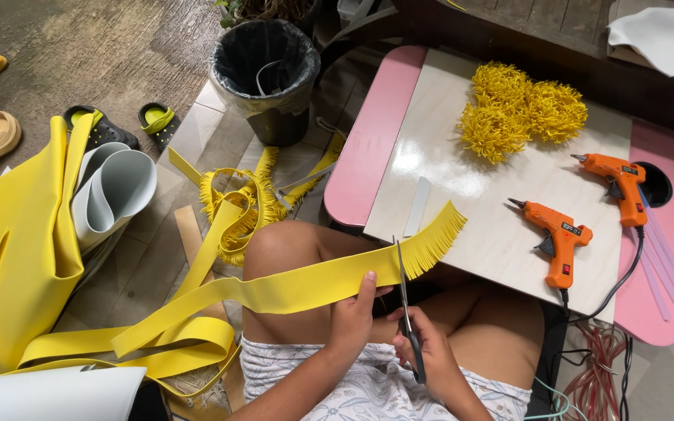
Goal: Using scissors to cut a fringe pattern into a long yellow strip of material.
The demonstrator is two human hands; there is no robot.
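Grip: my left hand [352,316] pinches the yellow strip [290,288], thumb on top, fingers under; my right hand [423,355] is closed through the handles of the scissors [405,312].
Scissors: 1 pair, thin metal blades parted in a narrow V, biting the strip's upper edge.
Strip: 1 long band of smooth, matte foam sheet, lying across my bare knees; its right end is cut into a fine fringe [438,238] that rests on the board's edge.
Board: 1 glossy pale panel [501,234] on a pink table [368,148].
Glue guns: 2, orange plastic, black cords, [559,242] and [622,183], near each other.
Pompoms: 3 shaggy yellow balls [520,113], touching in a cluster.
Glue sticks: several clear rods [665,265], count unclear.
Floor: 1 coil of fringed strip [235,206], 1 big yellow sheet [13,257], 1 white roll [115,191], 1 black bin [267,70].
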